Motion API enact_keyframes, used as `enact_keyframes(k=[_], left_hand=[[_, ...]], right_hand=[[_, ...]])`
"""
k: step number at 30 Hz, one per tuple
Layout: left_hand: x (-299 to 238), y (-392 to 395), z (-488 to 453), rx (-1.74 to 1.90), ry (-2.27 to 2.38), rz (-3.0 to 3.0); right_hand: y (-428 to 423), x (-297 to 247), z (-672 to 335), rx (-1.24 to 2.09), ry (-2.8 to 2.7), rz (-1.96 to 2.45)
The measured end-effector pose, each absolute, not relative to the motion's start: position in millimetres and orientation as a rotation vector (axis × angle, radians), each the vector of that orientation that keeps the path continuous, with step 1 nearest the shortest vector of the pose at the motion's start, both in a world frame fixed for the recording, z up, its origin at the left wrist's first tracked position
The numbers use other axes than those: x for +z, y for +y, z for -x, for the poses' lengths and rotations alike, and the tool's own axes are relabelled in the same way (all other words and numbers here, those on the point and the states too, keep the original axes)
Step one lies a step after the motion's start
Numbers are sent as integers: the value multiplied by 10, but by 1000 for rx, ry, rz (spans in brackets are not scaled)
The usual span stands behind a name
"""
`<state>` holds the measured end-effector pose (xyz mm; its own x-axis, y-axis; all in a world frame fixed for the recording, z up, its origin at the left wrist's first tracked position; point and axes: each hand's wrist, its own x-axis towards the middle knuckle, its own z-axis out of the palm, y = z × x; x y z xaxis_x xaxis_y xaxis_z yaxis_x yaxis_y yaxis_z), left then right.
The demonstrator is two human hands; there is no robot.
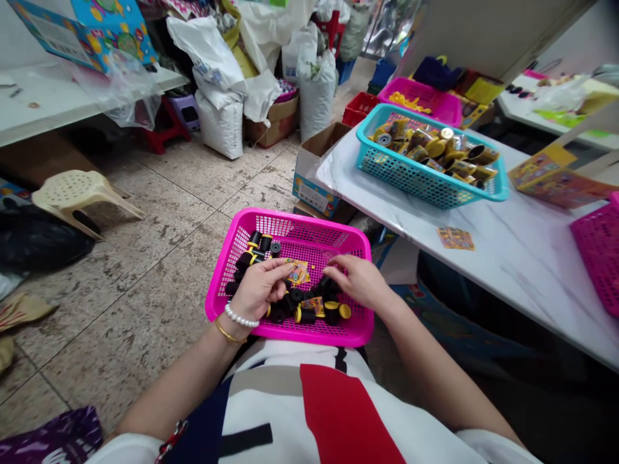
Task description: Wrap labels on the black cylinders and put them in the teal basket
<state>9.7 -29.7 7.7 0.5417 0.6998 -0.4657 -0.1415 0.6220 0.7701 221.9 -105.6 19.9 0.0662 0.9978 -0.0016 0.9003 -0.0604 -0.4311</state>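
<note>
A pink plastic basket sits on my lap with several small black canisters in it, some with yellow caps. My left hand, with a pearl bracelet at the wrist, is closed in a pinch on a yellow printed sticker above the basket. My right hand is at the basket's right side, its fingers curled over dark pieces. What those fingertips hold, if anything, is hidden. Small yellow caps lie near the basket's front right.
On the white table to the right stands a turquoise basket full of yellow-wrapped canisters. A sticker sheet lies near the table's edge. Behind are a pink tray of yellow parts, an open carton and white sacks. A stool stands left.
</note>
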Motion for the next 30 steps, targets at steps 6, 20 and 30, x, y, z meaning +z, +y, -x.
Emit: enact_keyframes(k=[6, 20, 30], left_hand=[[-21, -302, -124, 528, 817, -660], [-86, -209, -138, 566, 838, -533], [-95, -240, -159, 562, 766, -532]], right_hand=[[-1198, 1, -2048, 353, -2421, 2021], [-1110, -157, -2199, 632, -1678, 1728], [-1008, -242, -1920, 236, -2244, 1973]])
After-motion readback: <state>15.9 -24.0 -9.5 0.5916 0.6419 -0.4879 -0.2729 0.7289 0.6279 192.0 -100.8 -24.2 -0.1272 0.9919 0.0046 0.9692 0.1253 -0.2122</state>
